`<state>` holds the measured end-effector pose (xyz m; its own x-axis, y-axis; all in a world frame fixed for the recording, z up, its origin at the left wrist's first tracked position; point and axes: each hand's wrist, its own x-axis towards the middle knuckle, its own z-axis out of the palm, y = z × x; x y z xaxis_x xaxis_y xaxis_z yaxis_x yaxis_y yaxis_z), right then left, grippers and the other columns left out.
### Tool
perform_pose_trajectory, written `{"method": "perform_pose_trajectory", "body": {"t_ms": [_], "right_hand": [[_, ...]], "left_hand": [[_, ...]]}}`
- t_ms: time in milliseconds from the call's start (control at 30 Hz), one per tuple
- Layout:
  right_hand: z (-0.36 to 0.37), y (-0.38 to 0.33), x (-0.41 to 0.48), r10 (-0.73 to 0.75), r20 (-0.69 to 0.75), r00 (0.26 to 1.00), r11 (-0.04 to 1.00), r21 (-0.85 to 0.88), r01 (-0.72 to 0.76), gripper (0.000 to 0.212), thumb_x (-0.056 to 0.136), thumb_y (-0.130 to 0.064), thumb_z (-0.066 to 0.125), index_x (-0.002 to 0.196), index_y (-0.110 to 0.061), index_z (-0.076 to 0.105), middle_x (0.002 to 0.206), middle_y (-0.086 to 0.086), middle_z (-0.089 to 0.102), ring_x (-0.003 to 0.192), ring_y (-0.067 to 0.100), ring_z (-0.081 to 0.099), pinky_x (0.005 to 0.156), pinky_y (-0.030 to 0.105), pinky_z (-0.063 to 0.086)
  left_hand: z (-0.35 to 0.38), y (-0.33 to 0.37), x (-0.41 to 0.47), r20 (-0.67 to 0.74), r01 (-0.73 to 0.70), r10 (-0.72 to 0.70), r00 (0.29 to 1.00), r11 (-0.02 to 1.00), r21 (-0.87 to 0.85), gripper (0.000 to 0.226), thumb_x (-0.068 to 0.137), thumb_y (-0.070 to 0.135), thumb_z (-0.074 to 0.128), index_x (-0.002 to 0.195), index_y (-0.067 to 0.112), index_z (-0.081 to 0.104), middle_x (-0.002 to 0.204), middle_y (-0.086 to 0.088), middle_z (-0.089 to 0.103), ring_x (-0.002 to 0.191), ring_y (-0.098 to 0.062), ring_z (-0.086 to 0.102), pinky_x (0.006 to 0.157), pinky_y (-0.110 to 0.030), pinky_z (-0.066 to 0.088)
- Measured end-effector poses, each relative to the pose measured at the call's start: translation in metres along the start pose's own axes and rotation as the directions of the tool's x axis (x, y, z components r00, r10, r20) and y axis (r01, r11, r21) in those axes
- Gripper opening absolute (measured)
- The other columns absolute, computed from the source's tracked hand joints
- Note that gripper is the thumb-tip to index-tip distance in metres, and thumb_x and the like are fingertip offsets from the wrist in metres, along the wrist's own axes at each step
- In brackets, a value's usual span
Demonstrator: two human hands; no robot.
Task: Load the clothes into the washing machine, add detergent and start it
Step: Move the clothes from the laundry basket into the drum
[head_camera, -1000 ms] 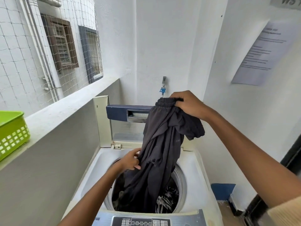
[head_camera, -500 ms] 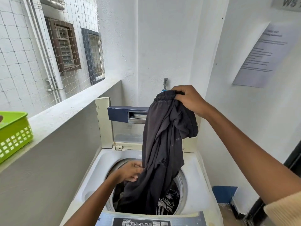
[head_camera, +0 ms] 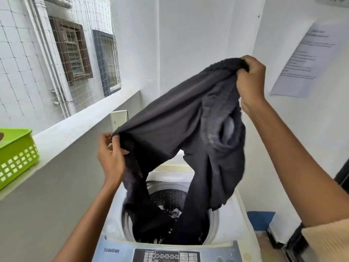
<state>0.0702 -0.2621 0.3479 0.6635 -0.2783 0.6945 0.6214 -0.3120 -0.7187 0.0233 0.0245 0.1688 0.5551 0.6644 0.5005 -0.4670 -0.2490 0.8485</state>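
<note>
Now, step: loading — detergent and start not yet done.
Garment: dark grey cloth trousers (head_camera: 181, 118) stretched above white top-loading washing machine (head_camera: 243, 214), legs trailing in the drum.
Grip: left hand (head_camera: 111, 154) and right hand (head_camera: 249, 80) clamped on cloth.
Next: lowering and release are called for.

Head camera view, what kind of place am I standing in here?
Likely a shared laundry balcony: a white top-loading washing machine, a netted opening facing another building, and a printed paper notice on the wall.

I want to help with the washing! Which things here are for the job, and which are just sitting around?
For the job: dark garment, held by left hand and right hand; washing machine; control panel.
Just there: green basket, paper notice, window.
</note>
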Motion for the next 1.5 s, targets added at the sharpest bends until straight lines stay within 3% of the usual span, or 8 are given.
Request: {"method": "perform_pose_trajectory", "body": {"t_ms": [133, 300, 467, 533, 800, 967, 1267, 1500], "right_hand": [[0.019, 0.016, -0.017, 0.051, 0.049, 0.997, 0.996, 0.067, -0.054, 0.032, 0.071, 0.008, 0.032, 0.071, -0.021, 0.047, 0.072, -0.002, 0.048, 0.072, 0.012, 0.041, 0.064, 0.027, 0.034], [0.022, 0.094, -0.083, 0.337, 0.338, 0.879, 0.934, -0.235, -0.268, 0.029, 0.078, 0.009, 0.047, 0.077, -0.019, 0.052, 0.077, -0.004, 0.051, 0.081, 0.018, 0.05, 0.067, 0.027, 0.039], [-0.025, 0.168, -0.175, 0.839, 0.544, -0.032, 0.54, -0.838, -0.076, 0.022, 0.089, -0.013, 0.051, 0.11, -0.02, 0.056, 0.102, 0.0, 0.056, 0.076, 0.018, 0.06, 0.059, 0.023, 0.044], [-0.044, 0.186, -0.201, 0.822, 0.538, -0.186, 0.523, -0.843, -0.129, 0.022, 0.089, -0.018, 0.053, 0.111, -0.021, 0.059, 0.109, 0.0, 0.058, 0.087, 0.023, 0.065, 0.066, 0.023, 0.048], [-0.144, 0.199, -0.253, 0.803, 0.567, 0.183, 0.412, -0.307, -0.858, 0.022, 0.087, -0.013, 0.059, 0.108, -0.008, 0.063, 0.107, 0.012, 0.07, 0.09, 0.027, 0.069, 0.077, 0.033, 0.055], [-0.23, 0.199, -0.278, 0.884, 0.326, 0.335, 0.338, 0.05, -0.94, 0.034, 0.067, -0.017, 0.072, 0.1, -0.007, 0.066, 0.093, 0.014, 0.073, 0.077, 0.025, 0.071, 0.068, 0.032, 0.057], [-0.348, 0.237, -0.355, 0.992, -0.042, 0.123, 0.129, 0.194, -0.972, 0.016, 0.092, -0.001, 0.044, 0.091, -0.007, 0.058, 0.07, 0.006, 0.072, 0.059, 0.018, 0.069, 0.052, 0.025, 0.055], [-0.415, 0.321, -0.457, 0.929, -0.207, -0.307, -0.214, 0.376, -0.902, 0.017, 0.093, -0.007, 0.045, 0.083, -0.009, 0.057, 0.058, 0.006, 0.068, 0.052, 0.018, 0.066, 0.047, 0.02, 0.051]], "left_hand": [[0.005, -0.021, -0.01, 0.142, 0.168, -0.17, 0.975, 0.985, 0.027, 0.006, 0.097, 0.014, 0.04, 0.092, 0.012, 0.042, 0.08, -0.014, 0.055, 0.055, -0.014, 0.062, 0.057, -0.03, 0.049], [-0.002, -0.078, -0.035, 0.447, 0.33, -0.511, 0.734, 0.844, 0.423, 0.009, 0.092, 0.003, 0.046, 0.096, 0.01, 0.047, 0.079, -0.007, 0.057, 0.073, -0.021, 0.054, 0.059, -0.026, 0.038], [0.003, -0.101, -0.068, 0.645, 0.086, -0.632, 0.43, 0.74, 0.667, 0.012, 0.089, 0.001, 0.051, 0.082, 0.008, 0.057, 0.083, -0.004, 0.053, 0.087, -0.017, 0.048, 0.07, -0.028, 0.038], [0.012, -0.104, -0.081, 0.648, 0.12, -0.688, 0.326, 0.71, 0.694, 0.015, 0.092, 0.009, 0.051, 0.106, 0.005, 0.055, 0.098, -0.005, 0.051, 0.09, -0.017, 0.05, 0.078, -0.029, 0.043], [0.095, -0.061, -0.162, 0.811, 0.197, -0.58, 0.071, 0.805, 0.559, 0.028, 0.096, 0.011, 0.044, 0.121, 0.001, 0.052, 0.107, -0.015, 0.061, 0.088, -0.018, 0.057, 0.075, -0.022, 0.047], [0.153, -0.006, -0.241, 0.897, 0.263, -0.431, -0.098, 0.858, 0.441, 0.029, 0.097, 0.009, 0.042, 0.122, -0.001, 0.052, 0.111, -0.015, 0.061, 0.085, -0.013, 0.056, 0.05, -0.003, 0.042], [0.215, 0.009, -0.438, 0.801, 0.292, -0.432, -0.414, 0.77, 0.567, 0.021, 0.091, 0.002, 0.043, 0.091, 0.009, 0.062, 0.073, 0.0, 0.057, 0.052, 0.003, 0.057, 0.056, -0.01, 0.046], [0.199, -0.074, -0.547, 0.454, 0.248, -0.717, -0.529, 0.382, 0.891, 0.029, 0.096, 0.005, 0.044, 0.069, 0.014, 0.05, 0.061, 0.006, 0.057, 0.049, -0.001, 0.057, 0.046, -0.01, 0.042]]}}
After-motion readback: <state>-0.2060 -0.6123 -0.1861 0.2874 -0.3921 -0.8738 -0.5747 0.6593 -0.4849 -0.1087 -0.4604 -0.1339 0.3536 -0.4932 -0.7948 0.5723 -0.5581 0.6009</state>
